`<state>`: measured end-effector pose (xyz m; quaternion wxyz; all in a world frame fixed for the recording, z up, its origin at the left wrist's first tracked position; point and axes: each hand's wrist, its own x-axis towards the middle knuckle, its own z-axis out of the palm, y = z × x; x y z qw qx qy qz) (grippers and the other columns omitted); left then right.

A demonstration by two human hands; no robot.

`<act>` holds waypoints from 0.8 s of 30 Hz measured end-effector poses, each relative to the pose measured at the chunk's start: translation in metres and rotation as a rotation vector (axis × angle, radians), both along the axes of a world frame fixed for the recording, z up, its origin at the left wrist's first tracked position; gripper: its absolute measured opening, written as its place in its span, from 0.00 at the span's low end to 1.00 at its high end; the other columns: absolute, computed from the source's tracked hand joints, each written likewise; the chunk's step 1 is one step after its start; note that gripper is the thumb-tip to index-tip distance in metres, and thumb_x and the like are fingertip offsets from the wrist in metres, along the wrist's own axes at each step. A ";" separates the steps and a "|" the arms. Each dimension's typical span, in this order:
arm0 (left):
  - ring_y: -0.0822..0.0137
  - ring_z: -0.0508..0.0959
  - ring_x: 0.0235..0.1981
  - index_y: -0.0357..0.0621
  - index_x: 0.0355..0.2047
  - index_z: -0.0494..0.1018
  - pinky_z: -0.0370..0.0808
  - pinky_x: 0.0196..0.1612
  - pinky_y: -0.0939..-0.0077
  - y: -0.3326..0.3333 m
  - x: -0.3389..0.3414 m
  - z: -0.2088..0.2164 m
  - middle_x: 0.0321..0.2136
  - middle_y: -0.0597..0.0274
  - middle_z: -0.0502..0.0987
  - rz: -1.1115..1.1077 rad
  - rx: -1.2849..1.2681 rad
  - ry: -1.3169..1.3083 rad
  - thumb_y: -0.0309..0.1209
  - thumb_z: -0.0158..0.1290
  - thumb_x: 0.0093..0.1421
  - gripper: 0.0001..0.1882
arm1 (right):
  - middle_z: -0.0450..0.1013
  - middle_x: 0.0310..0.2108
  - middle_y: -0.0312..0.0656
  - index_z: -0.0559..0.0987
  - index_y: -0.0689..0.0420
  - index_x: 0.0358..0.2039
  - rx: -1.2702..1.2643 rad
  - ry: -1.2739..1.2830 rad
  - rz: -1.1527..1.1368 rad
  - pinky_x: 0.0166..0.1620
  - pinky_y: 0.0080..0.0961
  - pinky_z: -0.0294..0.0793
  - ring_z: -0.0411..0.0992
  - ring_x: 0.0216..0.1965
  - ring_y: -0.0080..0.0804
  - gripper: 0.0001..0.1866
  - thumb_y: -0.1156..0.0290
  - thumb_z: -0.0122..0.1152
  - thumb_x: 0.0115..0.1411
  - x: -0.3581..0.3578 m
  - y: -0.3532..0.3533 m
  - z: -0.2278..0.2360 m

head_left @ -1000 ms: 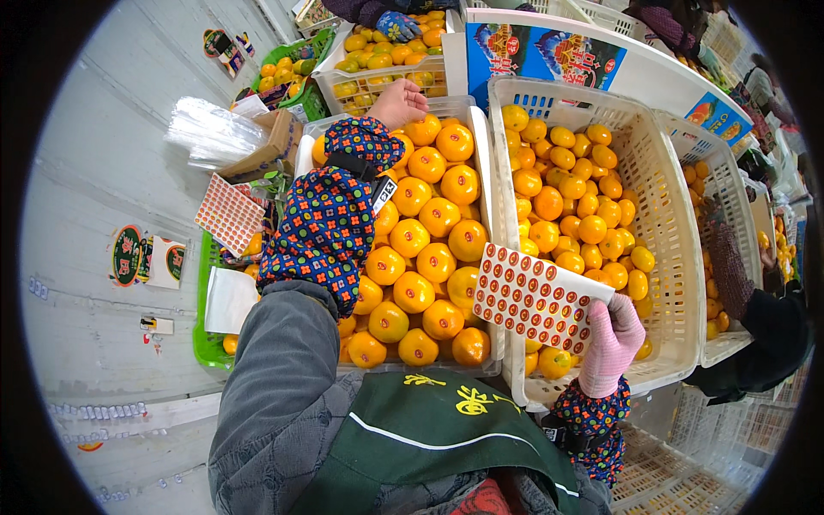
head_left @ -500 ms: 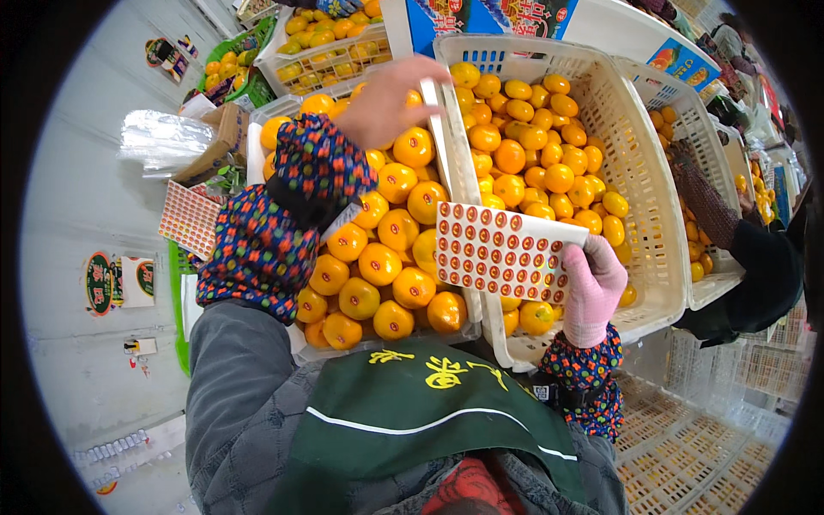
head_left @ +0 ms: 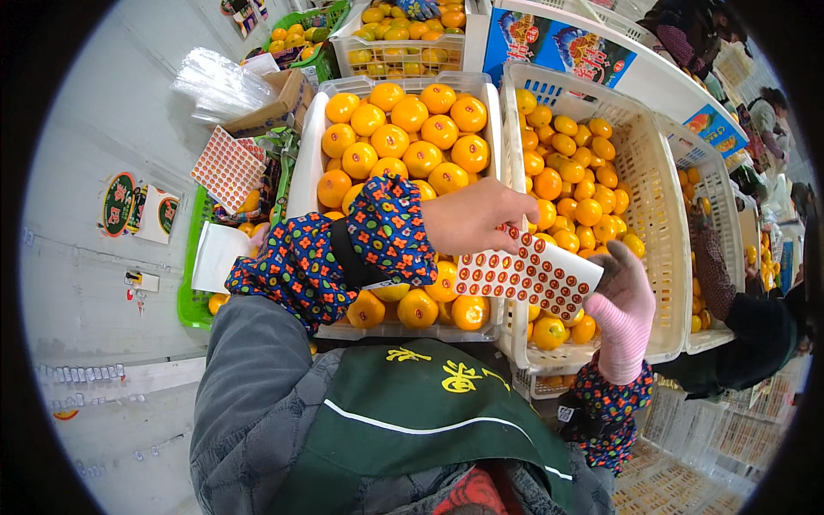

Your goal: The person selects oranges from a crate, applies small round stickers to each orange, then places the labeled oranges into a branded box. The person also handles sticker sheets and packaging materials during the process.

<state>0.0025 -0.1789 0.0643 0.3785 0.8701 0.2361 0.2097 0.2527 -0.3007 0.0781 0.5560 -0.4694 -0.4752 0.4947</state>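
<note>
In the head view, the sheet of red stickers (head_left: 549, 276) lies right of the frame's centre, its right end pinched by the gloved right hand (head_left: 624, 316); the bare left hand (head_left: 472, 215) curls at its top edge, whether gripping a sticker I cannot tell. A hard tug could buckle the sheet or tear a sticker.

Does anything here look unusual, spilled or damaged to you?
Nothing looks spilled or damaged. Slightly odd: the right hand wears a pink glove, while the left hand is bare. At the left, a sticker sheet lies askew near a green crate.
</note>
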 end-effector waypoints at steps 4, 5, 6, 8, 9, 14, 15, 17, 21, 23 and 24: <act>0.58 0.82 0.28 0.39 0.45 0.73 0.76 0.33 0.69 -0.008 -0.013 0.007 0.26 0.53 0.80 0.052 0.081 -0.098 0.27 0.64 0.53 0.20 | 0.78 0.38 0.39 0.76 0.67 0.48 -0.116 -0.083 0.052 0.42 0.20 0.75 0.75 0.38 0.22 0.21 0.80 0.70 0.53 -0.012 0.015 0.012; 0.64 0.82 0.31 0.39 0.46 0.73 0.76 0.35 0.73 -0.008 -0.020 0.010 0.29 0.55 0.81 0.073 0.043 -0.085 0.27 0.64 0.54 0.20 | 0.78 0.35 0.37 0.78 0.66 0.45 -0.110 -0.095 0.032 0.41 0.18 0.74 0.75 0.35 0.20 0.17 0.80 0.69 0.55 -0.017 0.018 0.011; 0.66 0.81 0.32 0.39 0.47 0.72 0.76 0.37 0.74 -0.009 -0.028 0.012 0.31 0.55 0.81 0.116 -0.021 -0.075 0.27 0.63 0.55 0.19 | 0.78 0.32 0.34 0.79 0.65 0.42 -0.098 -0.098 0.018 0.40 0.17 0.73 0.74 0.33 0.18 0.13 0.80 0.67 0.56 -0.023 0.021 0.010; 0.71 0.80 0.35 0.38 0.47 0.72 0.76 0.39 0.77 -0.010 -0.047 0.015 0.34 0.57 0.81 0.170 -0.107 -0.096 0.26 0.63 0.57 0.19 | 0.78 0.31 0.34 0.79 0.66 0.41 -0.029 -0.103 0.011 0.39 0.16 0.72 0.74 0.32 0.17 0.10 0.80 0.66 0.57 -0.031 0.027 0.011; 0.75 0.78 0.40 0.36 0.48 0.72 0.76 0.43 0.79 -0.010 -0.055 0.015 0.37 0.60 0.80 0.168 -0.316 -0.163 0.24 0.61 0.58 0.18 | 0.78 0.31 0.33 0.80 0.66 0.40 0.009 -0.098 -0.014 0.39 0.15 0.72 0.73 0.32 0.16 0.09 0.80 0.66 0.58 -0.035 0.029 0.011; 0.79 0.79 0.34 0.37 0.48 0.72 0.76 0.40 0.85 -0.014 -0.087 0.004 0.33 0.65 0.80 0.307 -0.498 -0.354 0.22 0.59 0.61 0.15 | 0.77 0.30 0.32 0.80 0.65 0.38 0.077 -0.097 0.022 0.36 0.14 0.69 0.71 0.31 0.14 0.07 0.77 0.64 0.60 -0.058 0.045 0.005; 0.79 0.79 0.34 0.37 0.49 0.72 0.76 0.39 0.85 -0.015 -0.092 0.002 0.33 0.65 0.80 0.313 -0.493 -0.380 0.22 0.59 0.61 0.15 | 0.77 0.30 0.32 0.80 0.65 0.38 0.072 -0.102 0.007 0.36 0.13 0.70 0.71 0.30 0.14 0.07 0.77 0.64 0.61 -0.062 0.047 0.002; 0.79 0.79 0.33 0.38 0.49 0.72 0.76 0.40 0.85 -0.016 -0.101 0.000 0.31 0.65 0.80 0.352 -0.486 -0.353 0.24 0.59 0.62 0.16 | 0.77 0.30 0.33 0.81 0.65 0.38 0.069 -0.102 -0.014 0.35 0.13 0.70 0.71 0.29 0.15 0.06 0.77 0.63 0.61 -0.071 0.052 -0.006; 0.73 0.80 0.36 0.36 0.52 0.71 0.78 0.43 0.78 -0.014 -0.113 -0.002 0.35 0.60 0.81 0.424 -0.343 -0.063 0.29 0.58 0.63 0.18 | 0.77 0.30 0.33 0.81 0.65 0.38 0.051 -0.088 0.009 0.36 0.14 0.72 0.72 0.30 0.15 0.06 0.78 0.61 0.62 -0.083 0.055 -0.020; 0.67 0.80 0.39 0.36 0.53 0.70 0.78 0.44 0.73 -0.011 -0.111 -0.002 0.39 0.56 0.80 0.396 -0.017 -0.068 0.32 0.58 0.64 0.20 | 0.77 0.30 0.33 0.81 0.65 0.38 0.035 -0.091 0.025 0.36 0.13 0.71 0.71 0.30 0.14 0.05 0.78 0.61 0.62 -0.088 0.056 -0.026; 0.65 0.80 0.41 0.36 0.54 0.70 0.77 0.45 0.71 -0.010 -0.109 -0.002 0.41 0.54 0.80 0.417 0.094 -0.009 0.33 0.57 0.64 0.21 | 0.77 0.30 0.32 0.81 0.65 0.38 0.029 -0.094 0.035 0.36 0.13 0.71 0.71 0.30 0.14 0.05 0.78 0.61 0.62 -0.090 0.056 -0.028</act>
